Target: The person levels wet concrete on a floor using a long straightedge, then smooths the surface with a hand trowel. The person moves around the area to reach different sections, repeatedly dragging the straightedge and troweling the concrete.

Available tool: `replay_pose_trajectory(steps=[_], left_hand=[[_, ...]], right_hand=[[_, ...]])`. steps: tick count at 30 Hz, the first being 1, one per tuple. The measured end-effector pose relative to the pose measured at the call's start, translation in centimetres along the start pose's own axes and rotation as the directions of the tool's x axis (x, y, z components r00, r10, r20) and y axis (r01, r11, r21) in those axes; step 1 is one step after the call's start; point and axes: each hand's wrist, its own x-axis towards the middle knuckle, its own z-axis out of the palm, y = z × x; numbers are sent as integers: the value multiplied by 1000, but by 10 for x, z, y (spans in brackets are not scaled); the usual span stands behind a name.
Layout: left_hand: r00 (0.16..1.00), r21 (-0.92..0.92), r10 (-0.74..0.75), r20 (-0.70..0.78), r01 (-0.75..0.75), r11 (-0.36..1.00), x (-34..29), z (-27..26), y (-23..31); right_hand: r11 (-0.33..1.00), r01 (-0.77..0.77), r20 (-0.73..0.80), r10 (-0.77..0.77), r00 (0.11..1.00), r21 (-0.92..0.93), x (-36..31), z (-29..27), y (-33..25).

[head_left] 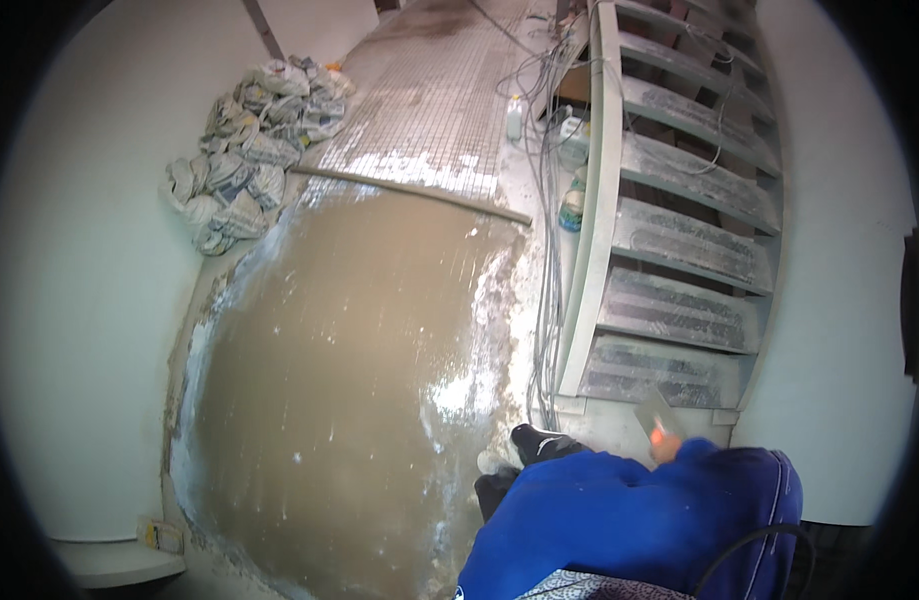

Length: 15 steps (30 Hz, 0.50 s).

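Observation:
My right hand (665, 448) is closed around the orange handle of a trowel (656, 411), close to the foot of the stairs. The trowel's flat grey blade points up and away from me; hand and tool are slightly blurred. My left hand does not show. To my left spreads a smooth, wet, grey-brown layer of floor compound (329, 320), shiny and whitish along its edges. One dark shoe (539, 443) rests by its right border. A long wooden batten (409, 189) lies across the far end of the wet layer.
Grey metal stairs (684, 305), dusty with white residue, rise at the right. Loose cables (545, 310) run along their side. A white bottle (514, 119) and a jug (573, 140) stand farther back. Crumpled sacks (244, 165) are heaped by the left wall, beside gridded floor (419, 100).

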Motion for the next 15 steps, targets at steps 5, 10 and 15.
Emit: replay_pose_trajectory(steps=[5,10,15], left_hand=[[982,-360,186,27,-164,918,54,17,103],[956,-206,286,66,-267,941,61,57,290],[896,-124,424,134,-409,904,40,132,418]], right_hand=[[966,-147,-192,190,963,214,-49,59,59],[782,-181,7,221,975,596,-89,-9,-1],[738,-24,-89,114,989,674,-43,-98,-101]])
